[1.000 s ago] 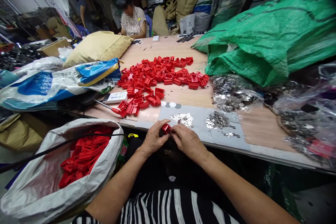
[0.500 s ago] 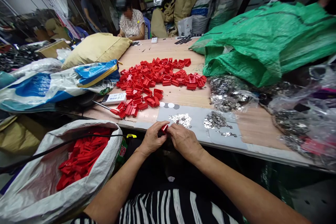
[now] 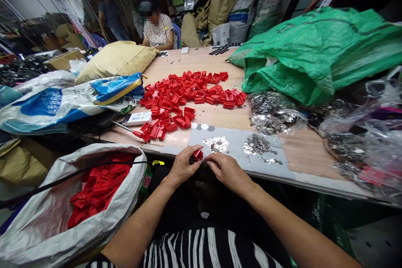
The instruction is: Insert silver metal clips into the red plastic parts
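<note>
My left hand (image 3: 182,166) is closed on a small red plastic part (image 3: 197,154) just off the table's front edge. Beside it, my right hand (image 3: 228,172) pinches thumb and forefinger together; a thin sliver shows at the fingertips, too small to name. Past my hands, a pile of shiny flat metal pieces (image 3: 216,144) lies on a grey sheet (image 3: 234,157), with a darker pile of small metal pieces (image 3: 258,144) to its right. A large heap of similar red plastic parts (image 3: 176,96) spreads over the table.
At the left, an open white sack (image 3: 37,222) holds more red parts. A screwdriver (image 3: 128,129) and a white box (image 3: 137,118) lie left of the heap. A green sack (image 3: 301,54) and bagged metal pieces (image 3: 273,113) occupy the right. A person (image 3: 160,31) sits across the table.
My right hand has drawn slightly right, away from the red plastic part, and more of that part shows. My left hand stays nearly in place.
</note>
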A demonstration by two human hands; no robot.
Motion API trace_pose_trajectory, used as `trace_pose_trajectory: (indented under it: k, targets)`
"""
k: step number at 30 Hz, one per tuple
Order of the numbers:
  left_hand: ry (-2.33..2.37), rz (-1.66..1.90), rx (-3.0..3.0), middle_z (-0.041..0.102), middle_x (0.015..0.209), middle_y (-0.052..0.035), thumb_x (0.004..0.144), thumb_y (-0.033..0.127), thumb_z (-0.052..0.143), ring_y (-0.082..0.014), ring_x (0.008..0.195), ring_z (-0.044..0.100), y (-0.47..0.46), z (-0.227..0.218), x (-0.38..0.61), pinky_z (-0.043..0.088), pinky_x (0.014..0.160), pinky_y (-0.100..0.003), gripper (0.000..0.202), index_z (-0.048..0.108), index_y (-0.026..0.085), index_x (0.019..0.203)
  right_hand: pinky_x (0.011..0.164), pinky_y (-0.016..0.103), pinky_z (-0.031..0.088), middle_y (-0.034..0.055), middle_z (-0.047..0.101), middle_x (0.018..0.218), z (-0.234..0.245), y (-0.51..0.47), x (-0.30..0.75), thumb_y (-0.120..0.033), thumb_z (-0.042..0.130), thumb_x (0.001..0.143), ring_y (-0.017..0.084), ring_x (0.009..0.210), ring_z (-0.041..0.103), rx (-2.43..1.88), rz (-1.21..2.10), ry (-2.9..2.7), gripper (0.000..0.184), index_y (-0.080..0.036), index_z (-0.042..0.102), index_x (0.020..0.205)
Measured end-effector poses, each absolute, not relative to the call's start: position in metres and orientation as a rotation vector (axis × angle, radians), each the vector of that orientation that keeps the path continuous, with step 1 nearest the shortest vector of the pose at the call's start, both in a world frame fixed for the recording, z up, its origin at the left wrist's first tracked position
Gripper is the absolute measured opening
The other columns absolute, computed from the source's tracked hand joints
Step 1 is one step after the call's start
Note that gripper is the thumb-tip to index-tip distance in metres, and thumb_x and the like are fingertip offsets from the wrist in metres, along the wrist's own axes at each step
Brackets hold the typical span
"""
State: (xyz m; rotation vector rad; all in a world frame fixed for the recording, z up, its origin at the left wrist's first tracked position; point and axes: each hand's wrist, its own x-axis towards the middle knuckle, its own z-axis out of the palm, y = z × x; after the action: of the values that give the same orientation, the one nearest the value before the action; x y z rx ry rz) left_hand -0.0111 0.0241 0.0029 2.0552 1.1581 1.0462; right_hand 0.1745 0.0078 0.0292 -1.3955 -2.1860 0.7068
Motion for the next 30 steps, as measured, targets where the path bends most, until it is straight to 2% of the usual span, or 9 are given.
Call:
trace_pose_trajectory:
  k: [10,15,20,22,24,27,30]
  targets:
    - [1.115,1.07,2.067,0.065,0.114,-0.0057,0.076,0.013,0.066,-0.0195,0.103,0.061,0.026,-0.007,-0.014,0.049,0.093,-0.037,0.049,0.054,0.025,0.122,0.076,0.027,0.042,0.0049,0.068,0.091,0.043,0.015,0.164,-0.013,0.053,0.089,0.02,0.088,0.062,-1.551,0.714,-2.282,0.016,-0.019,0.066,0.094]
    - [1.098,1.098,2.068,0.065,0.114,-0.0057,0.075,0.009,0.067,-0.0196,0.105,0.061,0.028,-0.01,-0.014,0.049,0.094,-0.037,0.052,0.055,0.025,0.123,0.076,0.027,0.041,0.0063,0.066,0.091,0.05,0.013,0.152,-0.01,0.05,0.089,0.021,0.088,0.061,-1.671,0.629,-2.32,0.016,-0.018,0.064,0.094]
    - [1.154,1.119,2.026,0.065,0.11,-0.0053,0.073,0.006,0.065,-0.0196,0.101,0.06,0.024,-0.008,-0.006,0.047,0.092,-0.037,0.049,0.056,0.023,0.118,0.075,0.028,0.043,0.006,0.064,0.093,0.045,0.009,0.156,-0.011,0.048,0.09,0.021,0.089,0.06,-1.671,0.574,-2.329,0.016,-0.018,0.061,0.095]
    - [1.205,1.139,1.982,0.066,0.103,-0.0044,0.071,0.006,0.066,-0.0195,0.096,0.06,0.017,-0.004,-0.003,0.047,0.089,-0.035,0.042,0.06,0.022,0.11,0.077,0.028,0.044,0.0053,0.063,0.095,0.039,0.007,0.164,-0.012,0.046,0.091,0.02,0.091,0.06,-1.581,0.613,-2.316,0.018,-0.02,0.06,0.099]
    - [1.251,1.165,1.915,0.064,0.089,-0.0015,0.068,0.007,0.068,-0.0178,0.083,0.058,0.009,0.001,-0.002,0.046,0.079,-0.031,0.033,0.062,0.021,0.097,0.081,0.03,0.045,0.0052,0.061,0.099,0.033,0.004,0.172,-0.015,0.041,0.094,0.019,0.093,0.059,-1.423,0.662,-2.274,0.023,-0.022,0.059,0.107]
    - [1.317,1.257,1.692,0.062,0.08,0.0006,0.064,0.012,0.074,-0.0154,0.073,0.054,-0.007,0.009,-0.005,0.042,0.071,-0.027,0.028,0.063,0.021,0.088,0.085,0.034,0.046,0.0065,0.059,0.106,0.029,-0.002,0.18,-0.024,0.036,0.097,0.021,0.097,0.058,-1.265,0.719,-2.142,0.027,-0.025,0.055,0.115]
    - [1.3,1.315,1.375,0.062,0.079,0.001,0.063,0.019,0.078,-0.014,0.072,0.054,-0.02,0.019,-0.01,0.041,0.07,-0.025,0.03,0.061,0.021,0.087,0.087,0.036,0.046,0.0069,0.059,0.107,0.032,-0.012,0.182,-0.028,0.034,0.097,0.022,0.099,0.057,-1.212,0.765,-2.036,0.025,-0.025,0.054,0.111]
